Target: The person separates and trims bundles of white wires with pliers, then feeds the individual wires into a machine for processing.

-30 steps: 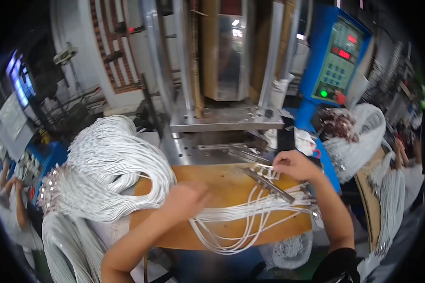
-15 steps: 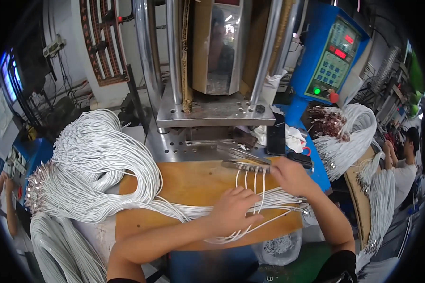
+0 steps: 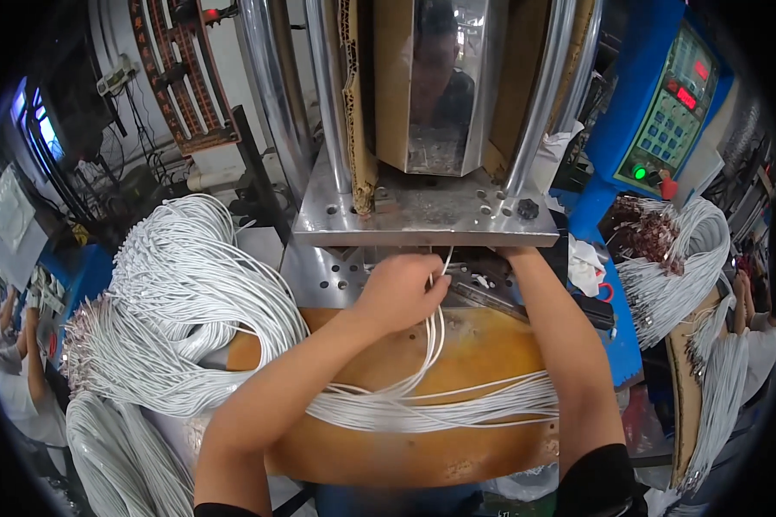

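At the press mouth, both hands reach in over the board.
Left hand: left hand (image 3: 401,291) curled, fingers pinched on a few white wires (image 3: 437,332) that rise from the board toward the gap under the steel plate.
Right hand: right hand (image 3: 516,255) mostly hidden under the edge of the steel plate (image 3: 422,220); only the wrist and forearm show, so the grip cannot be told.
Wires held: they run down from the left fingers, curve across the board, and join a flat band of strands lying left to right beneath both forearms.
Board: tan board (image 3: 483,362) in front of the press, bearing the wire band; its near edge is worn.
Tooling: slim metal fixture (image 3: 483,297) lying between the two hands, just under the plate.
Press: shiny columns (image 3: 272,95) stand on the plate, with a metal block between them.
Left bundle: big hank (image 3: 181,302) of white wire heaped left of the board, draping off the bench, strands feeding toward the band.
Right bundle: second hank (image 3: 681,267) with dark ends, well apart on the right.
Panel: blue control box (image 3: 664,103) above it, green lamp lit.
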Demonstrator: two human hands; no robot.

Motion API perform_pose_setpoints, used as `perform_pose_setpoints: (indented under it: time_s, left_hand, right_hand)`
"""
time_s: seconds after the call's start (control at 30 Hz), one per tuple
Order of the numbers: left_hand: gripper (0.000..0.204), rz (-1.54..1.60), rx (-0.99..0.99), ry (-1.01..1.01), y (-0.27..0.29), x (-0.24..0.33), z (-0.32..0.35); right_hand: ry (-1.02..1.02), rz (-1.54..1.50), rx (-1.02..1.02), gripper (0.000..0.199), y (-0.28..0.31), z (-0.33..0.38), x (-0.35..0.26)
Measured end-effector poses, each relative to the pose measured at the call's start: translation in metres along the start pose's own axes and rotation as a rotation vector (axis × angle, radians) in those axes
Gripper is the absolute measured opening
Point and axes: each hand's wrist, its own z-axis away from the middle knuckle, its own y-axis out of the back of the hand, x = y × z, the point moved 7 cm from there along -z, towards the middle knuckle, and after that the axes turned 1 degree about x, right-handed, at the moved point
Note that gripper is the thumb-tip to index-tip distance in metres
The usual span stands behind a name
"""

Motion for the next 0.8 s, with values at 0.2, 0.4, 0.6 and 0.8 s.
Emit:
perform_pose_setpoints:
  time_s: [0.2,0.4,0.6,0.8]
  left_hand:
    - [0.022,0.018,-0.014,0.01,0.012,-0.005,0.002]
    - [0.037,-0.461,0.083,0.03,0.017,-0.029,0.009]
    - [0.042,-0.266,-0.273,0.254,0.024,-0.028,-0.015]
    - [0.037,-0.744,0.055,-0.191,-0.002,-0.057,0.007]
  right_hand:
    - [0.077,-0.286,-0.113,0.03,-0.014,0.003,-0.016]
    - [0.17,0.032,-0.265,0.03,-0.01,0.028,-0.11]
    - [0.155,0.421,-0.305,0.034,-0.023,0.037,-0.124]
    - [0.221,0.424,-0.339,0.033,-0.027,0.025,-0.148]
